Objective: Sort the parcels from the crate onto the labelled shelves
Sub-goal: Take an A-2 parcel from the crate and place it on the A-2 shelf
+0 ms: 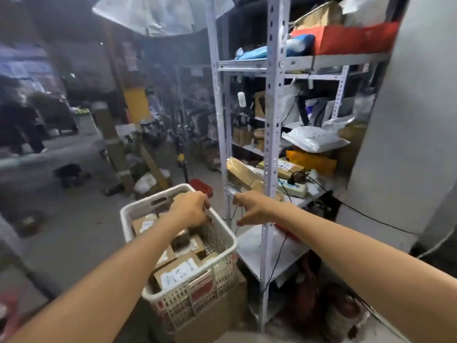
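Note:
A white plastic crate [222, 246] stands low in the middle, holding several brown cardboard parcels; the nearest parcel [178, 273] has a white label marked "1-2". My left hand [190, 209] is over the crate's far right rim, its fingers curled round the rim. My right hand [254, 206] hovers between the crate and the white metal shelving [272, 144], fingers loosely hooked with an empty gap above the thumb. Wrapped parcels [243, 175] and bags fill the shelf just beyond it. No shelf labels are readable.
The crate rests on a big cardboard box [222, 315]. A power strip [294, 188] and thin black cables hang around the shelf post. A grey panel [408, 120] stands at right. Tall cartons [116, 149] lean mid-left, and a person [22, 125] stands far left.

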